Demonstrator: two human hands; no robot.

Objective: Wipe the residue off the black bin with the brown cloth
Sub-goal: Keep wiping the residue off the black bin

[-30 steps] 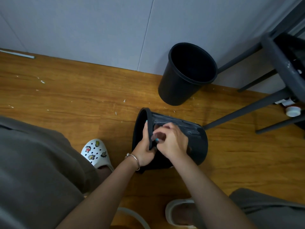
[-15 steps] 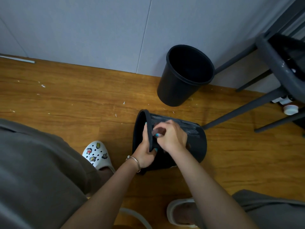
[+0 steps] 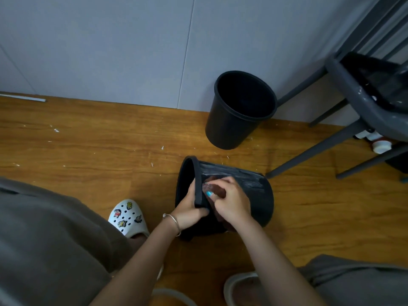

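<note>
My left hand (image 3: 189, 209) is gripping the bin (image 3: 254, 195) rim; my right hand (image 3: 231, 202) is pressing the cloth (image 3: 217, 191) on its side.

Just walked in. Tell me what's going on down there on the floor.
A person is cleaning a black bin that lies tipped on its side on the wooden floor. The left hand grips the bin's rim to steady it, while the right hand presses a brown cloth against the outer wall. Whitish residue streaks the wall beyond the cloth, so the wiping is not finished. A second black bin stands upright by the wall.
</note>
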